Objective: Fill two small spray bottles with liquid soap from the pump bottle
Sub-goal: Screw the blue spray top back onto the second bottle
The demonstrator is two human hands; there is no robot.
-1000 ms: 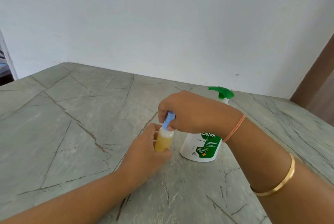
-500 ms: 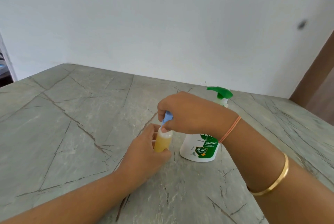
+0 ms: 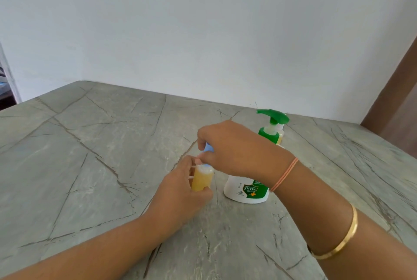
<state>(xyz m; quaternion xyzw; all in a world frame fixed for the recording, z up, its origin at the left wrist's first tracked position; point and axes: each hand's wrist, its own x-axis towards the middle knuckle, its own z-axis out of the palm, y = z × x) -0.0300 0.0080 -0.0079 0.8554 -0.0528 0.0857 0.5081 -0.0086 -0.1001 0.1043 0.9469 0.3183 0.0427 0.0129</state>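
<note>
Centre frame: small clear spray bottle (image 3: 201,179), full of yellow soap; left hand (image 3: 180,192) grips body, right hand (image 3: 230,147) pinches blue spray cap (image 3: 209,149); capping unfinished.

Left hand (image 3: 180,191): forearm comes in from bottom-left, low over the surface, fingers and thumb curled round the body of the small spray bottle (image 3: 201,179), thumb on the near side. Right hand (image 3: 234,151): forearm comes in from bottom-right, wrist bent down, fingertips pinching the blue spray top (image 3: 208,149) on that bottle from above. Fingertips of the two hands nearly meet; right wrist wears an orange thread band (image 3: 284,174), forearm a gold bangle (image 3: 338,247).
</note>
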